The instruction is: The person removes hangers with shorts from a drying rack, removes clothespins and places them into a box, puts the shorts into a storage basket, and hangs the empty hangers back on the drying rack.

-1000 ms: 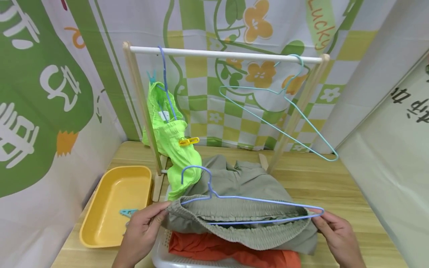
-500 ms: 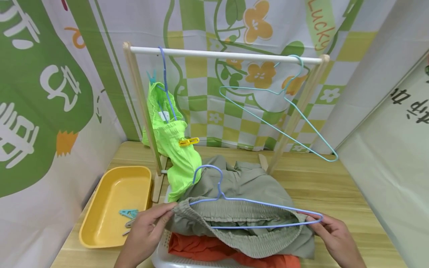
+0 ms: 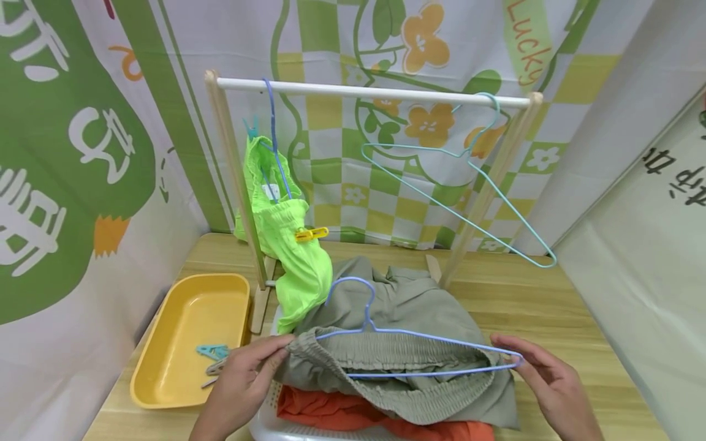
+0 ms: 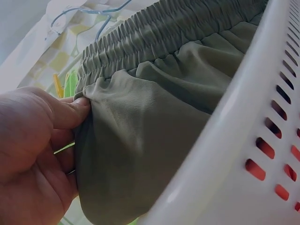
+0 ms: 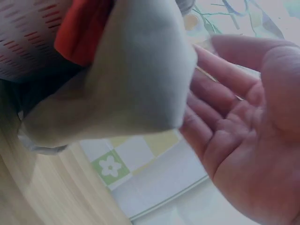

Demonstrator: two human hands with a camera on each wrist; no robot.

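Grey-green elastic-waist pants [image 3: 397,297] lie over a white perforated basket [image 4: 201,140], waistband spread toward me. A blue wire hanger [image 3: 441,340] sits inside the waistband, its hook pointing up and left. My left hand [image 3: 242,380] pinches the waistband's left end between thumb and fingers, clear in the left wrist view. At the other side my right hand [image 3: 557,383] is around the hanger's right end, thumb and fingers apart. In the right wrist view, its fingers [image 5: 215,89] extend loosely beside the pants' cloth. Orange-red cloth [image 3: 331,409] lies in the basket beneath the pants.
Behind stands a wooden rack with a white bar [image 3: 364,91]. Neon-green pants [image 3: 276,226] hang there on a blue hanger, with a yellow clip [image 3: 311,234]. A teal hanger [image 3: 436,199] hangs at the right. Left is a yellow tray [image 3: 187,318] holding clothespins [image 3: 212,351].
The blue hanger has shifted right and slightly down into the waistband, then a little back left. My right hand's fingers have spread away from the hanger's end. The left hand keeps its pinch.
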